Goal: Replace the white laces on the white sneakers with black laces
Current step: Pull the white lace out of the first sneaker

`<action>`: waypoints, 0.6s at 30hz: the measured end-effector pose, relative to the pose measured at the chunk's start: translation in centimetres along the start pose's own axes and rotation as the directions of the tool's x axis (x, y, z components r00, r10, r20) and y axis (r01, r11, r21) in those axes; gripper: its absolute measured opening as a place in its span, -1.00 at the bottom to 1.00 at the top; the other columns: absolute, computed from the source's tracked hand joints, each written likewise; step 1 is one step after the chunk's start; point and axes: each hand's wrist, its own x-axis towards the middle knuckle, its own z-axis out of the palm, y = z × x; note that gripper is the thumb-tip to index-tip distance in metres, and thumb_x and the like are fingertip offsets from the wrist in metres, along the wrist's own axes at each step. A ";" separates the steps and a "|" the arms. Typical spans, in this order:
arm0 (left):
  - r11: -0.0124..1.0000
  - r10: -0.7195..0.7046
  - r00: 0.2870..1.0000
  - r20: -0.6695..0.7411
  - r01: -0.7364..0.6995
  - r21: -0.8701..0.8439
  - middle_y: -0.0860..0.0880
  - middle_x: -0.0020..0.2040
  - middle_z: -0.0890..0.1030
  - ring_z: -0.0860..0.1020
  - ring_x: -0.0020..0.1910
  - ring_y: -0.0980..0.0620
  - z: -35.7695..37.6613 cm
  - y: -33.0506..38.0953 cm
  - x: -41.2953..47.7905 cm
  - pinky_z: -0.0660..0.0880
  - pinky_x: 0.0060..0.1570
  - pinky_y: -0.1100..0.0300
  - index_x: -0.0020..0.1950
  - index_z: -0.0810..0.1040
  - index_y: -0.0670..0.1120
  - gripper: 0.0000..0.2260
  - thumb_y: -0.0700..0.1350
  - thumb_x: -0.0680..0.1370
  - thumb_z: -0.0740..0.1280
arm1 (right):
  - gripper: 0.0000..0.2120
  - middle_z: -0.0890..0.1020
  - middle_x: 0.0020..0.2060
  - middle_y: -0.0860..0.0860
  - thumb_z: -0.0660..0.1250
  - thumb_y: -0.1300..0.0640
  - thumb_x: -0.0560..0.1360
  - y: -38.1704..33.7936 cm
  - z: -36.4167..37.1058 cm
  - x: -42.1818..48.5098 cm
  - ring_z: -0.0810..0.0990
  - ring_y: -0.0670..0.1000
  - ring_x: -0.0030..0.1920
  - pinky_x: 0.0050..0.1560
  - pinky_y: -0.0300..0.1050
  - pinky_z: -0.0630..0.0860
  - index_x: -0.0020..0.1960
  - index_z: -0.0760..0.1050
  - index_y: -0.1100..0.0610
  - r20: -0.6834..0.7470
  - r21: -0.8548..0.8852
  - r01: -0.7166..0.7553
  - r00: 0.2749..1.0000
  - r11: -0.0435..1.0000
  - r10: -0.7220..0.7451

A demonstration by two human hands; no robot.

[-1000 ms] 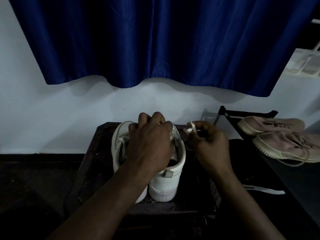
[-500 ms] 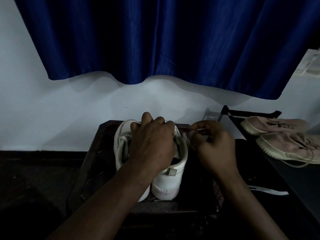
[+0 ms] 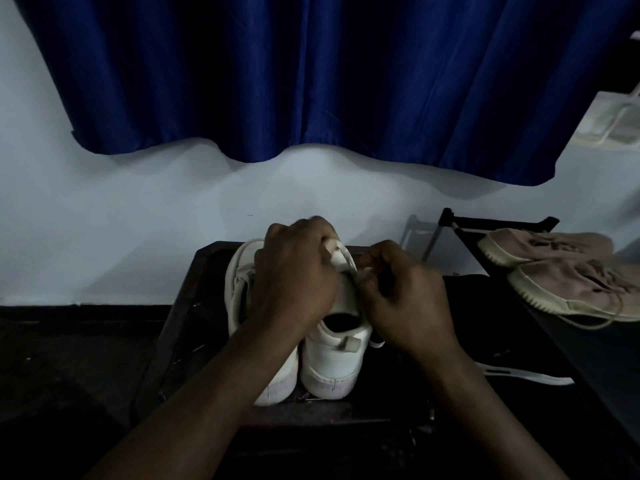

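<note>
Two white sneakers stand side by side, heels toward me, on a dark wooden stand (image 3: pixel 194 292). The right sneaker (image 3: pixel 332 362) shows its heel tab and dark opening; the left sneaker (image 3: pixel 242 289) is partly under my wrist. My left hand (image 3: pixel 294 278) lies over the right sneaker's tongue area, its fingers curled round a loop of white lace (image 3: pixel 343 256). My right hand (image 3: pixel 405 303) is at the shoe's right side, fingers curled and pinching the white lace near the eyelets. The eyelets themselves are hidden by both hands.
A pair of pinkish-beige sneakers (image 3: pixel 568 275) rests on a dark rack at the right. A white strip (image 3: pixel 526 375) lies on the dark surface at the lower right. A blue curtain (image 3: pixel 311 81) hangs over the pale wall behind.
My right hand has moved left and closer to the right sneaker. My left hand has shifted up and now lifts a white lace loop above the tongue.
</note>
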 end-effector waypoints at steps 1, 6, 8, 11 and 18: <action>0.995 -0.043 0.999 -0.033 0.040 -0.095 0.17 -0.14 0.58 0.53 0.00 -0.06 0.0 -0.3 0.0 0.51 -0.01 -0.11 -0.05 0.51 0.05 -0.90 -0.13 0.61 0.26 | -0.89 0.65 -0.25 -0.14 0.42 0.15 0.49 0.0 0.1 0.0 0.59 -0.13 -0.28 -0.27 -0.14 0.47 -0.02 0.57 -0.02 -0.007 -0.015 -0.004 1.000 1.000 0.004; 0.997 -0.071 0.994 0.081 0.070 0.019 0.17 -0.21 0.55 0.47 0.01 -0.04 -0.6 0.3 0.1 0.48 0.03 -0.05 -0.01 0.56 0.09 -0.92 -0.03 0.56 0.28 | -0.88 0.59 -0.30 -0.14 0.45 0.15 0.47 -0.1 0.4 0.0 0.54 -0.14 -0.30 -0.28 -0.18 0.42 -0.11 0.52 0.00 -0.016 -0.022 -0.002 1.000 1.000 0.001; 0.975 -0.026 0.994 0.106 0.002 0.220 0.14 -0.12 0.55 0.41 0.08 -0.06 -0.5 0.5 0.0 0.45 0.02 -0.01 0.03 0.64 0.11 -0.87 0.05 0.55 0.33 | -0.87 0.54 -0.32 -0.15 0.47 0.14 0.47 -0.2 0.7 0.0 0.50 -0.16 -0.31 -0.30 -0.30 0.34 -0.11 0.53 0.00 -0.020 -0.035 -0.004 1.000 0.999 0.004; 0.964 0.003 0.995 0.095 -0.028 0.265 0.14 -0.16 0.46 0.31 -0.01 0.01 0.0 0.0 -0.1 0.42 -0.03 0.02 0.02 0.70 0.15 -0.88 0.06 0.57 0.37 | -0.85 0.49 -0.35 -0.15 0.49 0.14 0.47 -0.2 0.8 0.0 0.44 -0.16 -0.33 -0.30 -0.42 0.24 -0.12 0.51 0.01 -0.030 -0.068 -0.007 1.000 0.998 0.005; 0.954 -0.092 0.987 -0.134 0.049 -0.295 0.14 -0.26 0.62 0.59 -0.16 -0.03 -0.3 -0.4 0.4 0.53 -0.09 -0.09 -0.14 0.62 0.10 -0.88 0.03 0.57 0.34 | -0.75 0.45 -0.37 -0.13 0.49 0.15 0.44 -0.6 0.7 0.1 0.41 -0.08 -0.32 -0.29 -0.13 0.20 -0.19 0.41 -0.01 -0.044 -0.113 -0.027 0.999 0.993 0.022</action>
